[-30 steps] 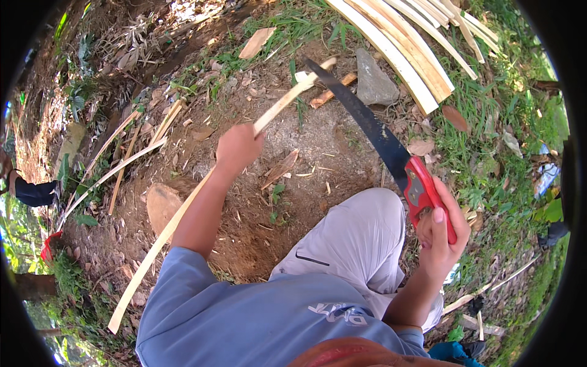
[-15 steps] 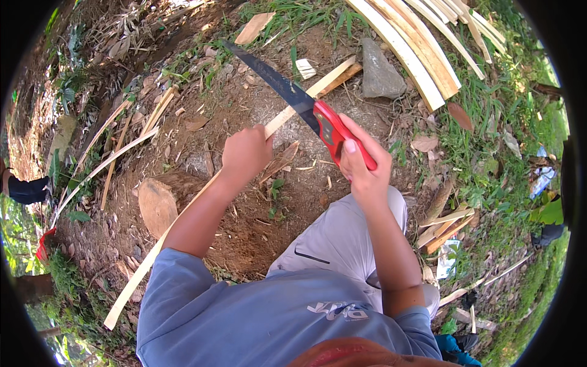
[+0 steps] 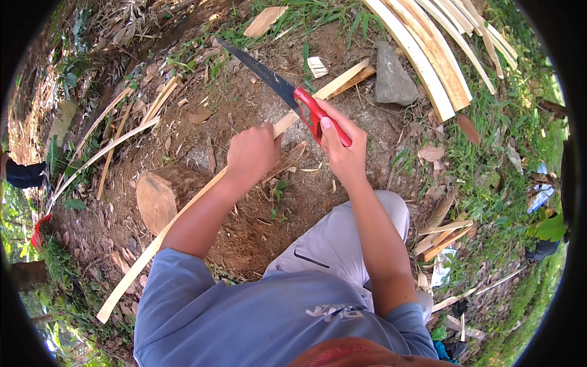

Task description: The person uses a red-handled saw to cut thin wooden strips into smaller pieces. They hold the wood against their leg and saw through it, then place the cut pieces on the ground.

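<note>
A long, pale wooden strip (image 3: 142,260) runs from the lower left up past my left forearm to the upper middle. My left hand (image 3: 252,150) is closed around it near its far half. In my right hand (image 3: 343,147) is the red handle of a hand saw (image 3: 269,74), its dark blade pointing to the upper left. The blade's handle end crosses over the strip just beyond my left hand; whether the teeth touch the wood I cannot tell. Under the strip's far end lies a short brown wood piece (image 3: 354,81). The strip passes over a cut log (image 3: 160,202).
A grey stone (image 3: 393,76) lies right of the strip's far end. Several long wooden strips (image 3: 422,52) fan out at the upper right. More thin strips (image 3: 113,144) lie at the left, and short offcuts (image 3: 445,237) at the right. A person's dark sleeve or leg (image 3: 25,174) shows at the left edge.
My right hand and the saw have moved left and slightly up, so the handle is now nearer the strip. My left hand still grips the strip. The whole view has shifted slightly.
</note>
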Demonstrator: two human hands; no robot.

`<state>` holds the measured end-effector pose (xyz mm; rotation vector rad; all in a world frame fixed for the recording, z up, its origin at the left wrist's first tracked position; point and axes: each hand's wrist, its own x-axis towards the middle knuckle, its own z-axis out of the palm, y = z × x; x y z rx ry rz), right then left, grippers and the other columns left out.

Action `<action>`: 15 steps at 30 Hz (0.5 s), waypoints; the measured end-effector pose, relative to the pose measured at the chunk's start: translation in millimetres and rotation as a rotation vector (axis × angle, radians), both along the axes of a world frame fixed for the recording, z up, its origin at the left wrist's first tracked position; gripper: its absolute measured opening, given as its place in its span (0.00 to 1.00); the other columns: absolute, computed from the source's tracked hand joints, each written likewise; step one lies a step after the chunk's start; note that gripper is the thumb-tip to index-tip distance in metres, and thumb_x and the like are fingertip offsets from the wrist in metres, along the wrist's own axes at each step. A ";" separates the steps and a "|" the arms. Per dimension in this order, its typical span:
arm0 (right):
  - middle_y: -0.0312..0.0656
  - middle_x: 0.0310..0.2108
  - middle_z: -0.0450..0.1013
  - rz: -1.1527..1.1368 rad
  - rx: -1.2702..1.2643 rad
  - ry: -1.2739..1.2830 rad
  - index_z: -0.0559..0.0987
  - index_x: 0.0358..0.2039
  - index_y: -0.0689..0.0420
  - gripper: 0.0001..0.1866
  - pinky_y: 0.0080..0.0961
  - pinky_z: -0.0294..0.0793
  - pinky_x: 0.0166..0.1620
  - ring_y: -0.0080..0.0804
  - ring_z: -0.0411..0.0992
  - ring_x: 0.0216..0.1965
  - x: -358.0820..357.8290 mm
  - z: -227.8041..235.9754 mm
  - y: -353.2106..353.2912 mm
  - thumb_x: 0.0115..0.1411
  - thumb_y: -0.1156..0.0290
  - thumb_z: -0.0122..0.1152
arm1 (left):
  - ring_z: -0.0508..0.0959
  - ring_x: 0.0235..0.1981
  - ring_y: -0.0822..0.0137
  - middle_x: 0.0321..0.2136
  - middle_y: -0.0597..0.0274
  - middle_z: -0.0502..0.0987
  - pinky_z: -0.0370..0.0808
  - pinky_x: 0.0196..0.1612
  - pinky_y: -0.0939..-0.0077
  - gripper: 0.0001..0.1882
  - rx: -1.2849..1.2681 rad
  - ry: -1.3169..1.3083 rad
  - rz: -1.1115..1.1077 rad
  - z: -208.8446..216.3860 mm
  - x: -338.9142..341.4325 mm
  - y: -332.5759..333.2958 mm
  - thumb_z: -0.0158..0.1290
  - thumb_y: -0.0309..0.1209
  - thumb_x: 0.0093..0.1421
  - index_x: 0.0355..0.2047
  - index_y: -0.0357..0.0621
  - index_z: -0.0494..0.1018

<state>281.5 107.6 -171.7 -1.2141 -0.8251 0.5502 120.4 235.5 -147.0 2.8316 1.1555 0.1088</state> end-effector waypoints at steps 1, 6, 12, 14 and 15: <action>0.42 0.49 0.85 -0.005 -0.009 -0.025 0.82 0.63 0.61 0.19 0.21 0.78 0.49 0.20 0.79 0.45 -0.1 0.7 -2.5 0.75 0.68 0.62 | 0.87 0.26 0.44 0.23 0.46 0.84 0.85 0.31 0.51 0.17 -0.002 -0.002 -0.002 0.3 1.2 -0.3 0.58 0.40 0.70 0.34 0.37 0.79; 0.46 0.51 0.85 0.041 -0.096 -0.121 0.81 0.63 0.61 0.19 0.22 0.79 0.50 0.21 0.80 0.46 -1.4 5.9 -13.8 0.75 0.70 0.62 | 0.87 0.27 0.43 0.24 0.44 0.84 0.85 0.33 0.49 0.16 -0.027 0.000 0.026 1.5 0.7 2.2 0.59 0.40 0.69 0.33 0.37 0.80; 0.43 0.45 0.85 -0.030 -0.061 -0.128 0.82 0.63 0.60 0.19 0.21 0.78 0.43 0.20 0.78 0.38 2.6 -16.5 -44.9 0.74 0.72 0.61 | 0.87 0.33 0.39 0.30 0.40 0.85 0.85 0.39 0.46 0.16 -0.129 0.016 0.020 7.4 1.4 7.3 0.60 0.39 0.68 0.36 0.35 0.81; 0.42 0.42 0.85 -0.042 -0.130 -0.056 0.82 0.63 0.60 0.20 0.21 0.78 0.42 0.19 0.77 0.35 4.5 -22.5 -73.7 0.74 0.71 0.61 | 0.87 0.34 0.39 0.31 0.40 0.85 0.85 0.40 0.46 0.15 -0.151 0.028 0.024 8.9 3.3 6.9 0.61 0.38 0.67 0.38 0.35 0.81; 0.41 0.41 0.85 -0.057 -0.162 -0.095 0.82 0.63 0.60 0.20 0.21 0.78 0.42 0.19 0.77 0.34 5.5 -27.9 -96.5 0.74 0.70 0.61 | 0.87 0.35 0.39 0.31 0.40 0.85 0.84 0.41 0.46 0.15 -0.164 0.031 0.032 11.0 3.2 6.1 0.61 0.37 0.67 0.38 0.34 0.82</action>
